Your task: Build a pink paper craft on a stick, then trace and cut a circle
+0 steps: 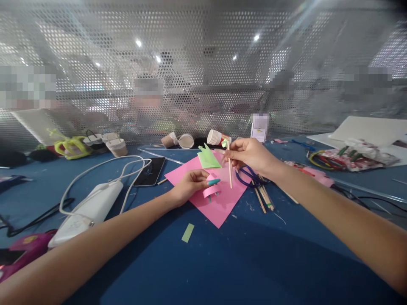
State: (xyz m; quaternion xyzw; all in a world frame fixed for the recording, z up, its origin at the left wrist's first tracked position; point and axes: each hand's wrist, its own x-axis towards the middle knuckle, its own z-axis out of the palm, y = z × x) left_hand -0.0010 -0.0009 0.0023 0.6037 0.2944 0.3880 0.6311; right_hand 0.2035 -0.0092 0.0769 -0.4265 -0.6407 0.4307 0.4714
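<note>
My left hand pinches a curled pink paper strip that bends round into a loop, above a pink paper sheet on the table. My right hand grips a thin wooden stick, held nearly upright, with a small pale green piece at its top. Behind my left hand, a folded light green paper rests on the pink sheet. Nearer to me, a small green paper strip lies on the blue table.
Wooden sticks and a dark blue cord lie right of the sheet. A phone, a white power bank with a cable and a magenta object are at left. Paper cups lie before the perforated metal screen.
</note>
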